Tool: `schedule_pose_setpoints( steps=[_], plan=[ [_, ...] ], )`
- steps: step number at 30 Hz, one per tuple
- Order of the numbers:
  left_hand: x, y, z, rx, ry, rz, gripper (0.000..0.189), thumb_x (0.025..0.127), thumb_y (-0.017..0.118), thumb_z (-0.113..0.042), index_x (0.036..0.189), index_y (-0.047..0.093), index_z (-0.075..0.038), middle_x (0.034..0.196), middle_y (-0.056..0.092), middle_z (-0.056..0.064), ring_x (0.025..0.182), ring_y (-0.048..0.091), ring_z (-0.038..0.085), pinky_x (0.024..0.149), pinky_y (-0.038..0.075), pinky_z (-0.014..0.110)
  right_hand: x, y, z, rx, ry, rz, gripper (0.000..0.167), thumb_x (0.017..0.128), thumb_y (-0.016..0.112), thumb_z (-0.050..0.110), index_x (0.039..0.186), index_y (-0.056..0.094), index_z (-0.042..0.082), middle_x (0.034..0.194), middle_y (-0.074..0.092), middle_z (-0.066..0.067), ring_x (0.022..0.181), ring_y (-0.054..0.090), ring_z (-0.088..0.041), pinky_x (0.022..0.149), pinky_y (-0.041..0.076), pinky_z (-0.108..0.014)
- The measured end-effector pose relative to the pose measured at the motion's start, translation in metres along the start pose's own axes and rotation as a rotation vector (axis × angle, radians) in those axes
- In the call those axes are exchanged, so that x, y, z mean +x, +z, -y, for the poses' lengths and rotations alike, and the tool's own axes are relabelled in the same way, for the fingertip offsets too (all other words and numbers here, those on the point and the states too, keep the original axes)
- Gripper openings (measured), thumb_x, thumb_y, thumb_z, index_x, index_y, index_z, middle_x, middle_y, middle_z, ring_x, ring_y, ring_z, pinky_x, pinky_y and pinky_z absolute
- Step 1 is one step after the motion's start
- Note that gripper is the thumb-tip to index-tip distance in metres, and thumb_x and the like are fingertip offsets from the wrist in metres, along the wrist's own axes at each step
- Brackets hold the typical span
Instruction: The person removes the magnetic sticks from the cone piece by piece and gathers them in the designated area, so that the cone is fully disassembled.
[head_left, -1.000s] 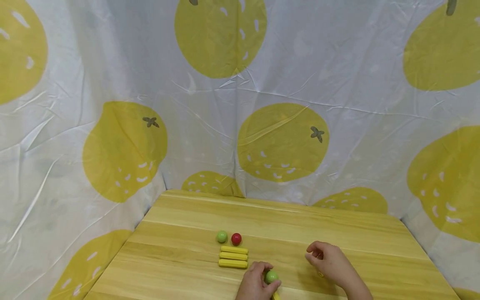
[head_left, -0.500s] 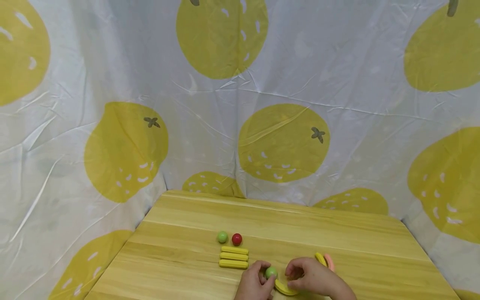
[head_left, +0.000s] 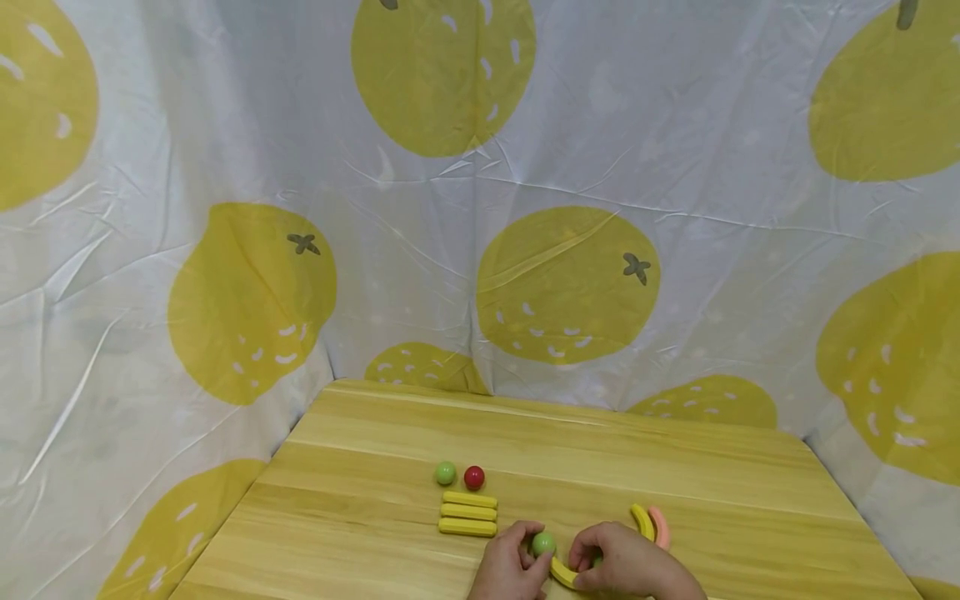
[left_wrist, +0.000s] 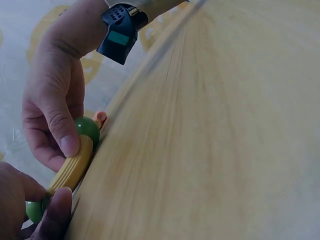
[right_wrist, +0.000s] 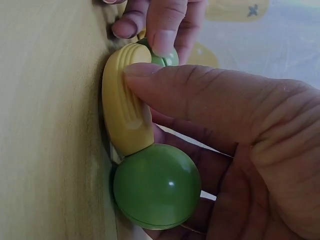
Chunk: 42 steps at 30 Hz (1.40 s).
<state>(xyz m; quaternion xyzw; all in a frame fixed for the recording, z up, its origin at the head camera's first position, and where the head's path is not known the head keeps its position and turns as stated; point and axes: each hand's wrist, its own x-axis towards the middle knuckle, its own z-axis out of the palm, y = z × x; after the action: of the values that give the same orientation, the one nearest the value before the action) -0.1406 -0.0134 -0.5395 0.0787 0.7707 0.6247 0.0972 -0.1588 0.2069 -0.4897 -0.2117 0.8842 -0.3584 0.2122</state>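
Note:
My left hand (head_left: 512, 562) pinches a glossy green ball (head_left: 543, 544) between thumb and fingers near the table's front. From that ball a ribbed, curved yellow stick (head_left: 562, 573) runs to the right. My right hand (head_left: 630, 562) grips this stick, its thumb pressing on the ridges in the right wrist view. A second green ball (right_wrist: 157, 185) sits against the stick's other end, by the right fingers; in the head view that hand mostly covers it. In the left wrist view, the curved stick (left_wrist: 72, 167) lies between both hands, low over the wood.
Left of the hands lie several straight yellow sticks (head_left: 468, 514) side by side. Behind them are a green ball (head_left: 446, 473) and a red ball (head_left: 474, 477). Curved yellow (head_left: 642, 521) and pink (head_left: 659, 527) sticks lie beyond the right hand. A lemon-print curtain (head_left: 420, 275) surrounds the wooden table (head_left: 555, 442).
My right hand has come left to the curved yellow stick and now grips it, uncovering the curved yellow and pink sticks. The left hand has stayed at its green ball.

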Motion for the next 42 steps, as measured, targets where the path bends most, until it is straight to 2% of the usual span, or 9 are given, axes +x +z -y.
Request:
schedule_pose_setpoints(
  steps=[18,22,24,27,35,37,38,41,42],
  plan=[
    [-0.003,0.001,-0.001,-0.09,-0.042,-0.046,0.043,0.097,0.072,-0.024,0.132,0.055,-0.007,0.072,0.059,0.002,0.048,0.058,0.013,0.044,0.049,0.025,0.002,0.003,-0.002,-0.027,-0.031,-0.019,0.008,0.087,0.08,0.024,0.086,0.073,0.023,0.084,0.068,0.019,0.076,0.058,0.0,0.076,-0.027,-0.073],
    [-0.002,-0.001,-0.002,-0.112,-0.029,-0.055,0.047,0.094,0.075,-0.029,0.132,0.056,-0.008,0.071,0.06,0.001,0.049,0.059,0.012,0.046,0.048,0.024,0.003,0.002,-0.003,0.013,-0.034,0.004,0.008,0.088,0.08,0.025,0.088,0.073,0.021,0.085,0.068,0.015,0.075,0.058,-0.002,0.108,0.017,-0.05],
    [-0.002,-0.003,-0.004,-0.123,0.007,-0.06,0.048,0.094,0.075,-0.028,0.132,0.055,-0.006,0.079,0.06,0.001,0.05,0.059,0.011,0.047,0.049,0.023,0.004,0.002,-0.004,0.029,-0.037,0.007,0.008,0.089,0.079,0.025,0.089,0.073,0.021,0.085,0.068,0.014,0.075,0.057,-0.002,0.082,0.041,-0.03],
    [0.001,-0.01,-0.007,-0.133,0.097,-0.084,0.048,0.095,0.074,-0.025,0.132,0.054,-0.003,0.092,0.06,0.008,0.052,0.059,0.007,0.048,0.051,0.022,0.004,0.002,-0.005,0.055,-0.048,0.008,0.009,0.089,0.079,0.024,0.089,0.072,0.018,0.085,0.067,0.013,0.074,0.056,-0.002,0.068,0.043,-0.023],
    [0.021,-0.055,-0.003,-0.02,0.397,-0.361,0.033,0.091,0.078,-0.014,0.12,0.063,-0.01,0.104,0.06,0.01,0.064,0.057,0.004,0.05,0.054,0.023,0.003,0.002,-0.004,0.077,-0.014,0.013,0.009,0.089,0.079,0.023,0.09,0.072,0.018,0.086,0.068,0.01,0.074,0.057,-0.004,0.084,0.042,-0.031],
    [0.026,-0.071,-0.002,0.029,0.432,-0.445,0.032,0.09,0.079,-0.013,0.118,0.066,-0.012,0.1,0.062,0.007,0.065,0.057,0.004,0.051,0.053,0.021,0.003,0.002,-0.003,0.05,0.005,0.005,0.008,0.089,0.079,0.025,0.09,0.072,0.02,0.085,0.068,0.012,0.074,0.058,-0.005,0.109,0.009,-0.052],
    [0.028,-0.079,-0.002,0.052,0.444,-0.486,0.032,0.089,0.08,-0.012,0.118,0.067,-0.012,0.099,0.063,0.005,0.065,0.057,0.004,0.052,0.052,0.02,0.003,0.003,-0.003,0.038,0.007,0.0,0.009,0.089,0.079,0.026,0.09,0.072,0.021,0.085,0.068,0.012,0.074,0.057,-0.005,0.099,-0.012,-0.062],
    [0.032,-0.1,0.001,0.106,0.454,-0.578,0.033,0.087,0.081,-0.01,0.118,0.069,-0.01,0.095,0.065,0.002,0.063,0.056,0.004,0.049,0.049,0.02,0.002,0.002,-0.003,0.028,0.001,-0.002,0.008,0.089,0.079,0.026,0.089,0.071,0.022,0.085,0.068,0.013,0.073,0.057,-0.004,0.107,-0.007,-0.053],
    [0.033,-0.107,0.002,0.12,0.453,-0.599,0.034,0.087,0.081,-0.009,0.119,0.07,-0.009,0.095,0.066,0.001,0.063,0.056,0.004,0.047,0.049,0.02,0.002,0.002,-0.003,0.039,-0.002,0.0,0.008,0.09,0.078,0.025,0.09,0.071,0.022,0.085,0.067,0.012,0.073,0.056,-0.004,0.105,0.026,-0.036]
  ],
)
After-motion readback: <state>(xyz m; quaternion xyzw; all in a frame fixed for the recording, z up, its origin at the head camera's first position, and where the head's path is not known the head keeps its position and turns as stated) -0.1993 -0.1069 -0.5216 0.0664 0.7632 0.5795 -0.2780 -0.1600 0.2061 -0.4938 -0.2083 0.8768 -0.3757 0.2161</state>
